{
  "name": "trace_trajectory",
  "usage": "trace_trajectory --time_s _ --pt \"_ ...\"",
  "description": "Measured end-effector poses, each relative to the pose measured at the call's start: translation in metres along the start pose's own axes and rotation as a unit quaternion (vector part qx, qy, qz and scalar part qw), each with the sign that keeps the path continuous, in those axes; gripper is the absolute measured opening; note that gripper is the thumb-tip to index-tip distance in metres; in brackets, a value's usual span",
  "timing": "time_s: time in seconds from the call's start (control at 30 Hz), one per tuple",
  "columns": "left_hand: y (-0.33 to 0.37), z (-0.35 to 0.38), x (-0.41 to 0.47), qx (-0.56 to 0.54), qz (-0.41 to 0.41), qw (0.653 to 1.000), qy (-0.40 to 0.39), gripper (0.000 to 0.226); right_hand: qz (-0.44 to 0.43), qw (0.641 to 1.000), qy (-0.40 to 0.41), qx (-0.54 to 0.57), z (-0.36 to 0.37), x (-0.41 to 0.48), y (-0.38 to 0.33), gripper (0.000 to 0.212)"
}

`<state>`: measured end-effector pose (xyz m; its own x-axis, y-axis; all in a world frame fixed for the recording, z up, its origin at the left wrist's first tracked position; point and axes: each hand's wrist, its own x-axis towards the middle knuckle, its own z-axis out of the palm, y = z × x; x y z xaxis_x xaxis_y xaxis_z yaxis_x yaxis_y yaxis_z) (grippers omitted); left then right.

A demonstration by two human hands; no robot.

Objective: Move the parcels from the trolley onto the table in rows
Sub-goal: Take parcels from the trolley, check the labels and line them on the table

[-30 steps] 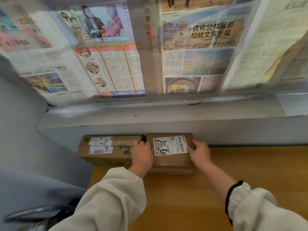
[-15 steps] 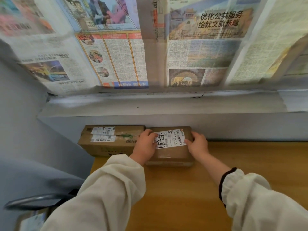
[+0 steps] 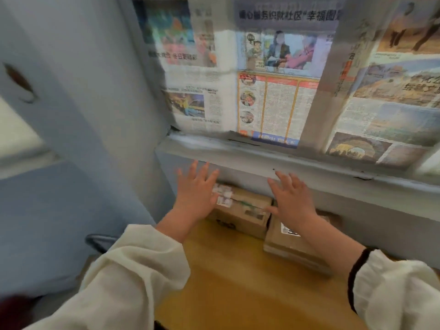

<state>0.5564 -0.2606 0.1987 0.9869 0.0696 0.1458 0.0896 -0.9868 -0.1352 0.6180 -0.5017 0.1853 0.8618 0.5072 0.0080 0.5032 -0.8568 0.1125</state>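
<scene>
Two hands hovered spread and empty: your left hand [image 3: 197, 198] over the left parcel [image 3: 246, 211], right hand [image 3: 292, 201] over the right parcel [image 3: 294, 247].

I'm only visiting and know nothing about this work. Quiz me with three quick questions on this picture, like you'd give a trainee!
1. True or false: the left hand is gripping a parcel.
2. How many parcels lie on the table? A one, B two, C four.
3. Fill in: the wall above the ledge is covered with ____.

Key: 1 false, the left hand and right hand both have spread fingers. 2 B, a taller parcel and a flatter parcel side by side. 3 newspapers.
</scene>
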Motion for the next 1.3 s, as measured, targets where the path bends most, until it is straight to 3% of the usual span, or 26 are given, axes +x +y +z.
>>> trace_trajectory --time_s 0.13,0.33,0.47,0.63,0.8,1.1,1.3 --pt "-0.105 -0.004 -0.085 -0.003 -0.16 0.987 -0.014 0.066 -0.106 0.994 0.009 -0.003 -0.024 0.029 -0.1 0.082" --pt "-0.222 0.008 -0.27 0.027 -0.364 0.927 -0.089 0.064 -0.275 0.961 -0.006 -0.005 -0.033 0.034 -0.286 0.083" --pt "-0.262 0.017 -0.378 0.019 -0.443 0.887 -0.13 0.064 -0.376 0.925 -0.018 -0.055 -0.014 0.002 -0.414 0.087" --pt "-0.31 0.052 -0.469 -0.012 -0.48 0.858 -0.18 0.062 -0.462 0.878 -0.068 -0.104 0.025 -0.043 -0.538 0.086" --pt "-0.351 0.117 -0.523 -0.04 -0.475 0.848 -0.234 0.059 -0.423 0.892 -0.138 -0.078 0.069 -0.073 -0.607 0.085" --pt "-0.374 0.25 -0.575 -0.121 -0.465 0.805 -0.347 0.066 -0.422 0.861 -0.27 -0.086 0.171 -0.09 -0.691 0.079" --pt "-0.387 0.332 -0.592 -0.153 -0.488 0.79 -0.337 0.075 -0.3 0.851 -0.429 0.032 0.259 -0.109 -0.724 0.076"
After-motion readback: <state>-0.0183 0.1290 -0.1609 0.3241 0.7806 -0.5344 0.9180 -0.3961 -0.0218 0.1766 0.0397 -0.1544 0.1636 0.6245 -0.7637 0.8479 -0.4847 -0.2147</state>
